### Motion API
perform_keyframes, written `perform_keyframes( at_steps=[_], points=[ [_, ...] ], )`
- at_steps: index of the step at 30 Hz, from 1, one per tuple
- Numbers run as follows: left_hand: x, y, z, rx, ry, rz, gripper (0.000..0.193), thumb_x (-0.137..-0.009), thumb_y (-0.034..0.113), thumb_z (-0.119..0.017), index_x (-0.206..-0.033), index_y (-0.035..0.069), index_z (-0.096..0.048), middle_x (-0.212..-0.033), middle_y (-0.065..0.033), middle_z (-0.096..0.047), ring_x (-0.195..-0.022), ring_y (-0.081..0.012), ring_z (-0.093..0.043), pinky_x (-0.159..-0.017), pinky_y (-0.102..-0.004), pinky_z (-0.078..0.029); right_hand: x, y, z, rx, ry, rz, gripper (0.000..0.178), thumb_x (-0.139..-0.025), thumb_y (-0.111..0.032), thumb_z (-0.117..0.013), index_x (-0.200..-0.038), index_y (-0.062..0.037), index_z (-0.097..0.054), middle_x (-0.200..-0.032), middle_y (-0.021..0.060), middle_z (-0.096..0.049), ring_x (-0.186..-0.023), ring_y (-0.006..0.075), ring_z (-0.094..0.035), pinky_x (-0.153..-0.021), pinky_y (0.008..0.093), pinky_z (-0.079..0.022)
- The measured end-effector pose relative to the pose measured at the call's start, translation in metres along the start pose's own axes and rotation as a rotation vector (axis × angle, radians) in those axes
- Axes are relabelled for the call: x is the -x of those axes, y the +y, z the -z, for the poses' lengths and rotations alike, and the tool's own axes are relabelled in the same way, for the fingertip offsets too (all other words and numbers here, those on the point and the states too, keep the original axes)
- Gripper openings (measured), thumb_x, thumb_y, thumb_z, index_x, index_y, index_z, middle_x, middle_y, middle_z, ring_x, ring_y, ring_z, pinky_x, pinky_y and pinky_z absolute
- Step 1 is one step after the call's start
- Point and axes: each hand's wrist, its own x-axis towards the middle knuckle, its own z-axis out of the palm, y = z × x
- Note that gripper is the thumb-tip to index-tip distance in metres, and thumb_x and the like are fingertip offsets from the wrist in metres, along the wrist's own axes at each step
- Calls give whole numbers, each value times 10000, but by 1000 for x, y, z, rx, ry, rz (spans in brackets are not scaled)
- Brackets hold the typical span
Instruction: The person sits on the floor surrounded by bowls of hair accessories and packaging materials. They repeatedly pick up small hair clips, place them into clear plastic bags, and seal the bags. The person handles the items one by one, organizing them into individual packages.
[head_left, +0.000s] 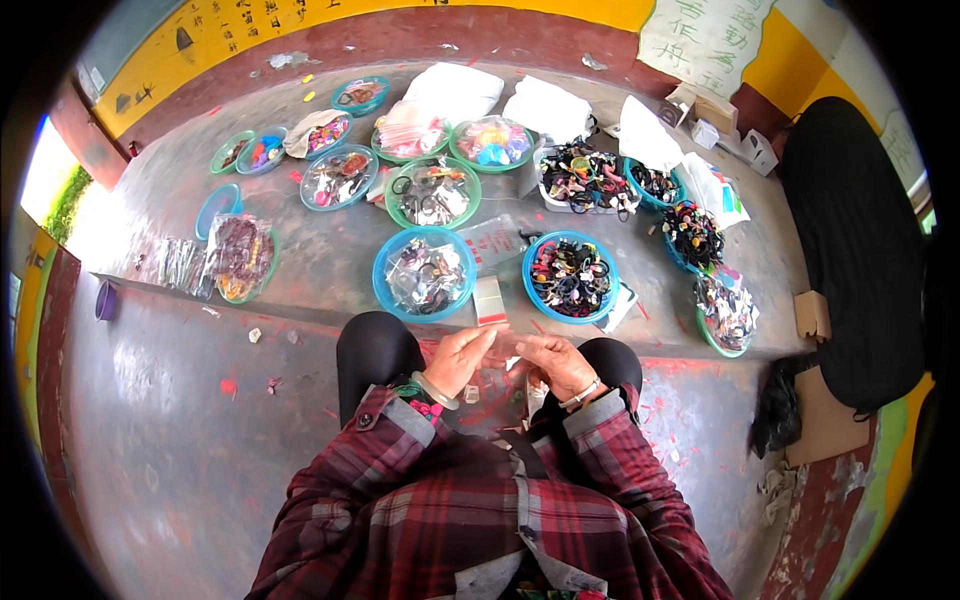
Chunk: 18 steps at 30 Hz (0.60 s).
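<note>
Both hands pinch one small clear plastic bag above the lap.

The clear bag (507, 345) lies with its long axis left to right, stretched between the left hand (462, 358) and the right hand (555, 362), fingers of each closed on its ends; its contents cannot be told. Just beyond the hands, a blue bowl (424, 274) holds packed clear bags, and another blue bowl (570, 276) holds loose dark and coloured hair ties. A stack of flat bags (490, 300) lies between the bowls.

Grey concrete floor (180, 430), raised step (330, 262), yellow-and-maroon wall (330, 28), daylight at left.
</note>
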Motion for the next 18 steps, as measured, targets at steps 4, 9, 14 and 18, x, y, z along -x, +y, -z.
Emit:
perform_keyframes(
  at_steps=[4, 9, 14, 18],
  points=[
    [0, 2, 0, -27, 24, 5, 336, -943, 210, -392, -1185, -11, -467, -1137, -126, -535, -1019, -188, -543, -755, -288, -511, -2, 5, 4, -3, 6, -14, 299, -876, -155, -515, -1148, -32, -541, -1019, 60, -622, -791, 89, -600, -483, 163, -407],
    [0, 12, 0, 198, 125, 28, 364, -942, 246, -396, -1192, -9, -470, -1162, -113, -524, -987, -150, -544, -731, -272, -495, -4, 8, 4, 53, 53, 63, 247, -853, -78, -524, -1088, -26, -575, -974, 26, -630, -779, 85, -595, -516, 178, -426],
    [-1, 4, 6, 61, 214, 19, 375, -909, 240, -475, -1185, -15, -477, -1162, -102, -533, -1006, -163, -538, -800, -267, -464, -9, 19, 4, 219, 254, 182, 256, -828, -8, -495, -1066, -26, -585, -917, 55, -640, -708, 115, -606, -547, 223, -453],
    [-3, -6, 8, -514, 301, -126, 393, -840, 219, -580, -1151, -9, -506, -1123, -114, -562, -1018, -180, -540, -851, -268, -424, -19, 40, 12, 1115, 424, 704, 266, -728, 13, -533, -973, -58, -608, -881, 132, -615, -712, 273, -616, -576, 354, -481]
  ],
)
